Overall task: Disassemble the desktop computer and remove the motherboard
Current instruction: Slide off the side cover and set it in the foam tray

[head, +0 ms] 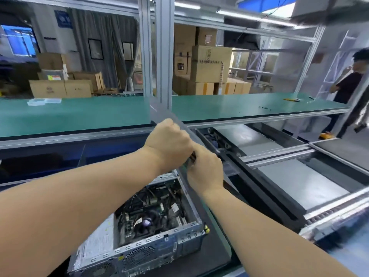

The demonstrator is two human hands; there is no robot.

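Left hand point(169, 142): curled round the upper edge of a thin grey sheet-metal side panel point(180, 124) – stiff, light, likely sharp-edged.
Right hand point(205, 168): clamped on the panel's lower edge.
Open grey steel desktop case point(139, 232): laid on the green-matted bench point(219, 226), below both hands.
Green motherboard point(151, 212): seen inside, cabled – judged fragile, best held by edges.

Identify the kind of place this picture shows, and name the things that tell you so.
Probably a factory assembly-line workstation: a green-matted workbench in an aluminium frame, a conveyor line alongside, stacked cardboard boxes behind, and an opened desktop computer.
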